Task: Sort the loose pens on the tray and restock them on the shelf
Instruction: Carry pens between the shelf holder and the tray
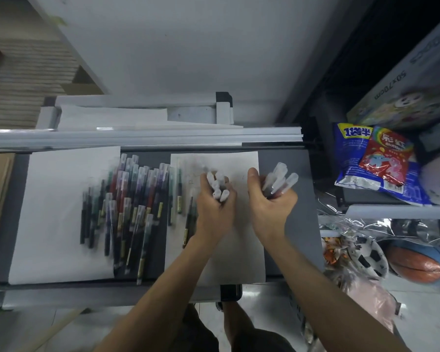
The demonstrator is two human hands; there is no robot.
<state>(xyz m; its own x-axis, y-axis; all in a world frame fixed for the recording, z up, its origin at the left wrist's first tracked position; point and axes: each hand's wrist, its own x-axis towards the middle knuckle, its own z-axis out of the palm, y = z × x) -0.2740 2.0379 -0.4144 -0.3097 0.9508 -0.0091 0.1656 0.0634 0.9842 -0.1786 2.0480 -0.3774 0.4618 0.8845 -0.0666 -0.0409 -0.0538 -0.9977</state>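
Most of the job looks to lie ahead. The grey tray (297, 237) is the one container here that holds pens. Its floor carries two white sheets, one well to the left of both grips (54, 212) and one directly under them (239, 255). The shelf (391, 211) off to the right of the right hand's grip holds snack bags (381, 161), with balls (417, 265) below it. No pens show there, so by my reading restocking has not begun. No cup or box for pens is in sight either. The big unsorted pile of pens (127, 204) lies left of the left grip. It is spread over the near edge of the left sheet and the bare strip between the sheets, with dark barrels and mixed cap colours lying roughly parallel. The left hand (214, 212) is curled round a small bundle (217, 185) of clear-capped pens, caps pointing away from the person. The right hand (272, 207), just beside it, grips a second bundle (280, 180) whose caps fan out up and to the right. Whether the two bundles differ in ink colour I cannot tell, as the fingers hide the barrels. A few stray pens (188, 219) lie just left of the left grip, on the edge of the right sheet. Sorting seems under way, with two handfuls pulled out and the bulk not yet gone through.
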